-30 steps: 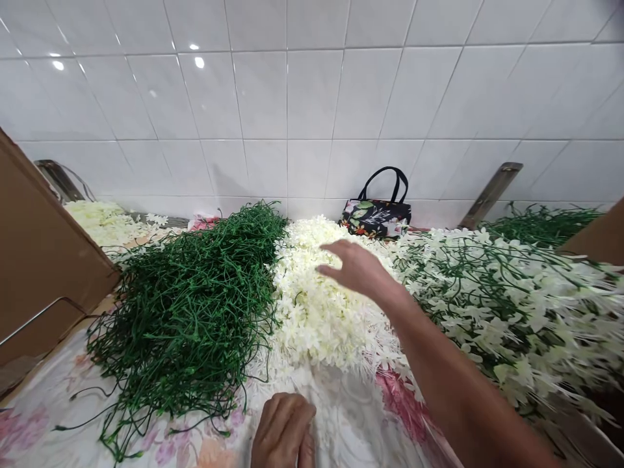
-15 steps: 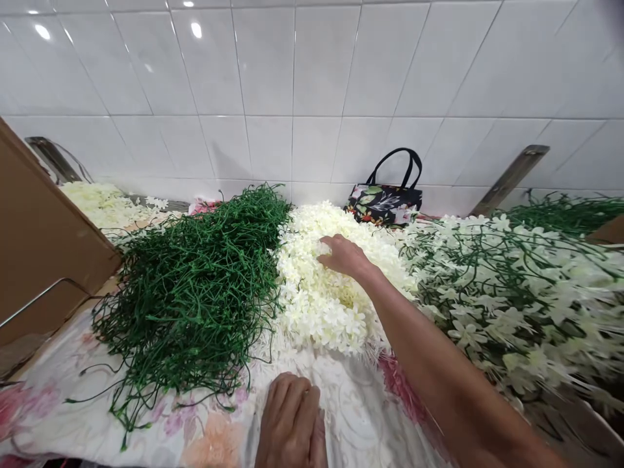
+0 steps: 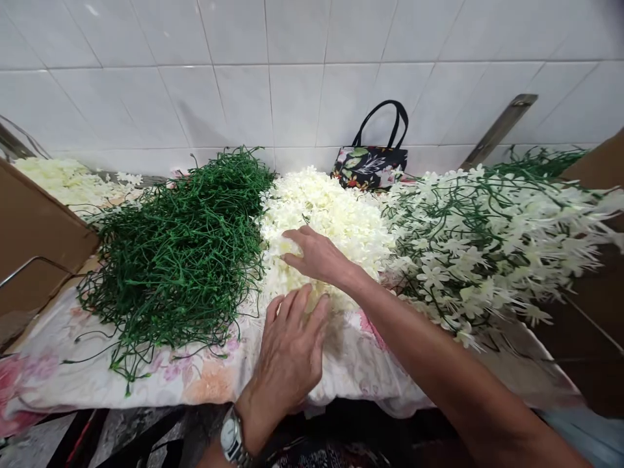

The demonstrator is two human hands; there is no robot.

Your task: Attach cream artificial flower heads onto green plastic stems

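Note:
A heap of loose cream-white artificial flower heads (image 3: 336, 201) lies in the middle of the table. Over its near left part reaches my right hand (image 3: 319, 255), thumb and fingers apart; white petals show between them, and I see nothing gripped. Just in front, my left hand (image 3: 292, 341), with a watch (image 3: 231, 437) on its wrist, spreads its fingers palm down at the heap's near edge. To the left is a tangled pile of green plastic stems (image 3: 180, 253). White flowers on green stems (image 3: 453, 253) are heaped on the right.
A black floral handbag (image 3: 370, 166) stands against the tiled wall (image 3: 297, 97). Cardboard (image 3: 39, 227) rises at the left, with more pale flowers (image 3: 63, 182) behind it. A metal bar (image 3: 502, 130) leans at the back right. Floral cloth (image 3: 160, 383) covers the table.
My left hand has risen forward from the cloth to the flower heap, its fingers now spread. My right hand has shifted left and nearer over the heap. The view has tilted down.

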